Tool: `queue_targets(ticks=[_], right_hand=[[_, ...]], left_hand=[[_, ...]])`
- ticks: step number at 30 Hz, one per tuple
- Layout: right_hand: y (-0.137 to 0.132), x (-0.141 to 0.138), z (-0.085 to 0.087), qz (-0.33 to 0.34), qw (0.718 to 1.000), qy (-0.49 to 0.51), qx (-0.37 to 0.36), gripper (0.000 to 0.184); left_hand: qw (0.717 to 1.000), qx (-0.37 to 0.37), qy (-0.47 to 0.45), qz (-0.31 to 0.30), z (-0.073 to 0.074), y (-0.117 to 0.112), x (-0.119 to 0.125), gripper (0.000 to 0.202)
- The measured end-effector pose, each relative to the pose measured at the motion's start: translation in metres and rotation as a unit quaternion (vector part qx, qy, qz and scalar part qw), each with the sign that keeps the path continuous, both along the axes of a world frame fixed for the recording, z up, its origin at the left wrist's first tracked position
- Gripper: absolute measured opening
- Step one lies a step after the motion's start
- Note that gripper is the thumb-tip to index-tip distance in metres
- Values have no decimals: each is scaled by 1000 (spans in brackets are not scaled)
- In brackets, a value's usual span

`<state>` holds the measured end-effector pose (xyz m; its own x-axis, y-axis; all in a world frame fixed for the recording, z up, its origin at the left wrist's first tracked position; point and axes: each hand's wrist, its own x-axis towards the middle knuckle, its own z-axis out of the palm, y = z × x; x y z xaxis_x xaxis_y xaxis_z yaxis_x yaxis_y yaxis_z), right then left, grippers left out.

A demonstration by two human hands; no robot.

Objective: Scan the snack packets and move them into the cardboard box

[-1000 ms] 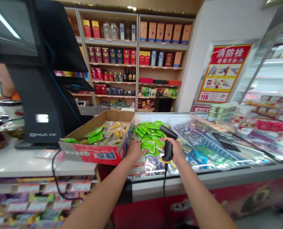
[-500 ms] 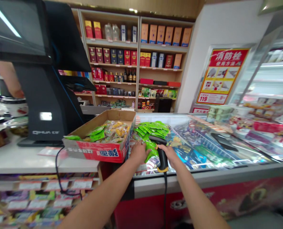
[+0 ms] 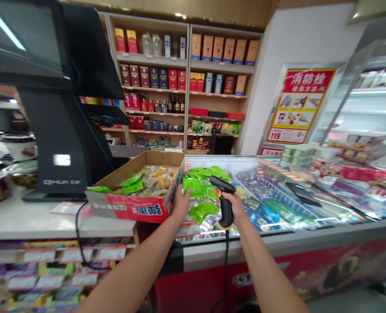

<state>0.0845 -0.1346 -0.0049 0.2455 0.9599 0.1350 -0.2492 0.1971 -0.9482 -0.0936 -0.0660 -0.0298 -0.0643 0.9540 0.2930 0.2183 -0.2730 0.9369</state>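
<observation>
My left hand [image 3: 180, 202] is closed on a green snack packet [image 3: 196, 187], lifted upright above a heap of green packets [image 3: 209, 174] lying on the glass freezer lid [image 3: 277, 204]. My right hand [image 3: 234, 205] grips a black barcode scanner [image 3: 224, 198] with a yellow ring at its base; its head points left at the held packet. The scanner's cable hangs down in front of the freezer. Just left of my left hand stands an open cardboard box [image 3: 137, 208] with red sides, full of green and yellow packets.
A black point-of-sale terminal [image 3: 49, 108] stands on the white counter [image 3: 33, 219] at left. Wooden shelves [image 3: 186, 87] of boxes and bottles fill the back wall. A red poster [image 3: 298, 104] hangs at right, beside more goods on the freezer.
My left hand has picked one green packet up off the heap and raised it. The scanner in my right hand has come back up to face it. A person's arm at far left is gone.
</observation>
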Motion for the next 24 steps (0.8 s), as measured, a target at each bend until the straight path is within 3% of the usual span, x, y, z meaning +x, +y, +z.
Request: queue_targets(ticks=[3,10,16,24], right_hand=[[-6,-2,7,18,1000,-7,-19,30],[-17,-3,10,3,984,-174,-29,28],[-21,-5,14,11,979,-202,-38,32],[-21,-5,13,22,981,-183,-54,31]], left_hand=[[999,-2,-1,37,0,0,-1,39],[997,-6,37,62,5,-1,0,31],[996,52,-14,77,0,5,-1,20],[995,57,-27,75,1,2,-2,17]])
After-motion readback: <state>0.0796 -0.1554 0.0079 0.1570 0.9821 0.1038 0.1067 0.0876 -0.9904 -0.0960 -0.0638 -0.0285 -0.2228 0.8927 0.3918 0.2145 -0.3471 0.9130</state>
